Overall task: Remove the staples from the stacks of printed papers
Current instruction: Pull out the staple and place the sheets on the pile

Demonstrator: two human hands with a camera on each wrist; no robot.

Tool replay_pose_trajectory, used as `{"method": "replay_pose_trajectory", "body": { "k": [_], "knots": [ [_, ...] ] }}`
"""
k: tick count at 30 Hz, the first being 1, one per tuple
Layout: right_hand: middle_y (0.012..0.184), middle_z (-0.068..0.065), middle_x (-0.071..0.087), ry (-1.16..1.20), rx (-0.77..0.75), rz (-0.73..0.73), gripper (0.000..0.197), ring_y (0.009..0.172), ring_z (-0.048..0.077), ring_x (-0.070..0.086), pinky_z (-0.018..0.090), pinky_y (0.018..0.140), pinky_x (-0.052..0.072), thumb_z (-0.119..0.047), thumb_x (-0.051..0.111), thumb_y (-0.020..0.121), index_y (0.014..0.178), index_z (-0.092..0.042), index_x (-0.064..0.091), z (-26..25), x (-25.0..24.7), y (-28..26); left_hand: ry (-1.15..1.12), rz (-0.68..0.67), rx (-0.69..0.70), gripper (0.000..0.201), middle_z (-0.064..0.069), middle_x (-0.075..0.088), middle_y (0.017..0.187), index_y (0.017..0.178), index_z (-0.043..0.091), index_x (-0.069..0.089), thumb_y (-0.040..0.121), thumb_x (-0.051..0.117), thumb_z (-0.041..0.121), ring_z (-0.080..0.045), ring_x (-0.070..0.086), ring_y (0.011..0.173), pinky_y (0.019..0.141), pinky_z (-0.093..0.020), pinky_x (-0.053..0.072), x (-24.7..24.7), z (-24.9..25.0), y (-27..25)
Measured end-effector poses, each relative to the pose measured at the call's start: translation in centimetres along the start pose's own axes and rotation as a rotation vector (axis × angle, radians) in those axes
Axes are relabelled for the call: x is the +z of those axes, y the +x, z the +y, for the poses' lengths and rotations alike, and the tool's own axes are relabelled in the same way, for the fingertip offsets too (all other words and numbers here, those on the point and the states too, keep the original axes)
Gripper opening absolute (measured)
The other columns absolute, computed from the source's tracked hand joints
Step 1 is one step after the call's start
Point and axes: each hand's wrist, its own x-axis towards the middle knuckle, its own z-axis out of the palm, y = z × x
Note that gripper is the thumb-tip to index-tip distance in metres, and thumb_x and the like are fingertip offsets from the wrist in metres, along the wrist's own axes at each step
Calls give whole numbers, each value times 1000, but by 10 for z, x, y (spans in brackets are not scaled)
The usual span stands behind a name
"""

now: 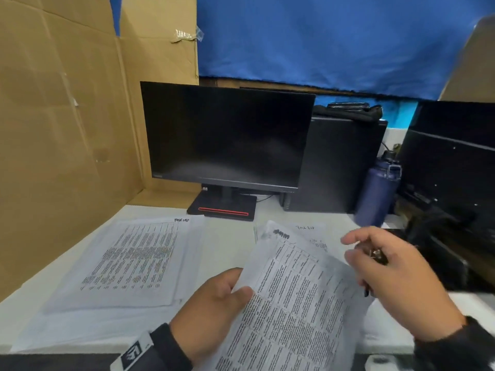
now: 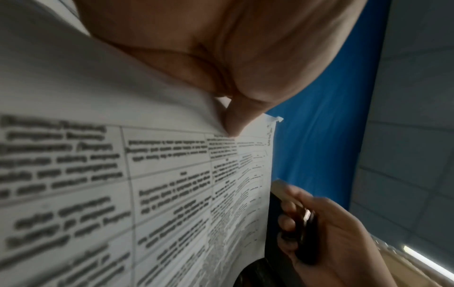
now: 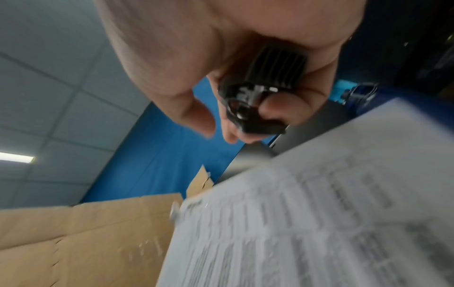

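Observation:
My left hand [image 1: 214, 303] pinches the left edge of a stapled set of printed pages [image 1: 294, 303], lifted off the desk and tilted; in the left wrist view the thumb [image 2: 233, 120] presses on the same printed pages [image 2: 172, 184]. My right hand [image 1: 393, 279] hovers just right of the pages' top edge and grips a black staple remover [image 1: 375, 257]; the right wrist view shows that staple remover [image 3: 258, 103] held between curled fingers above the blurred printed pages [image 3: 319, 223]. The staple itself is not visible.
A second pile of printed sheets [image 1: 134, 258] lies flat on the white desk [image 1: 227, 242] at left; another sheet [image 1: 310, 231] lies behind the held pages. A dark monitor [image 1: 227, 135], a computer tower [image 1: 340, 164], a navy bottle [image 1: 377, 191] and cardboard walls [image 1: 61, 129] ring the desk.

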Motion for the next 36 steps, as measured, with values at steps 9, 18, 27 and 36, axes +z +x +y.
{"method": "replay_pose_trajectory", "body": {
  "k": [9, 18, 27, 36],
  "knots": [
    [80, -11, 70, -226, -95, -246, 12, 74, 3, 63, 20, 68, 50, -43, 68, 89, 82, -35, 73, -10, 12, -21, 128, -112, 99, 17, -1, 78, 104, 108, 28, 72, 96, 60, 34, -24, 73, 99, 96, -53, 55, 12, 7, -15],
    [79, -8, 67, -225, -205, -271, 10, 72, 7, 61, 36, 70, 53, -44, 71, 87, 96, -41, 69, -29, 29, -42, -45, 19, 199, 7, -3, 81, 93, 96, 27, 80, 94, 74, 27, -25, 78, 88, 86, -50, 62, 24, 27, -27],
    [110, -21, 46, -110, -91, -302, 73, 86, -4, 54, 16, 66, 40, -13, 56, 87, 137, -51, 19, -34, 36, -46, -217, 124, 39, 15, -11, 81, 96, 98, 9, 79, 99, 63, 11, -30, 78, 91, 92, -55, 60, 17, 22, -24],
    [103, -26, 71, 156, -12, -233, 68, 95, -1, 68, 28, 90, 55, -17, 77, 84, 125, -49, 33, -37, 55, -56, -393, 195, 39, 19, -11, 81, 98, 95, 18, 80, 97, 64, 8, -31, 78, 91, 89, -52, 60, 16, 22, -21]
  ]
}}
